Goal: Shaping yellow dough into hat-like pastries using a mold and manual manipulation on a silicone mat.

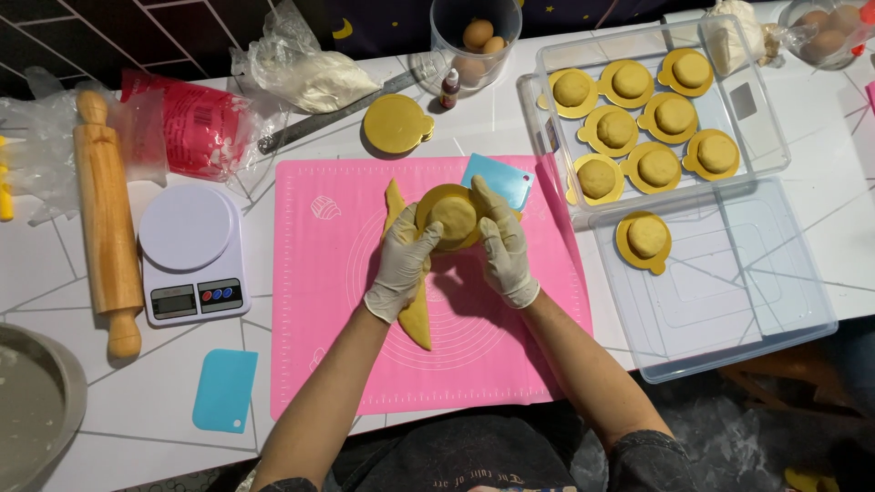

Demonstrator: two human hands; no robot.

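Observation:
My left hand (401,264) and my right hand (507,244), both in pale gloves, cup a round yellow dough ball (453,214) that sits on a gold round card (430,202), held just above the pink silicone mat (346,364). A long strip of yellow dough (415,314) lies on the mat under my left hand. A blue scraper (499,179) rests at the mat's far edge, beside my right fingers.
A clear box (756,137) at the right holds several dough balls on gold cards; its lid (729,301) carries one more (647,237). Left: a kitchen scale (187,251), a wooden rolling pin (105,223), a second blue scraper (223,390), a metal bowl (36,401). A stack of gold cards (395,123) and an egg container (474,41) sit behind.

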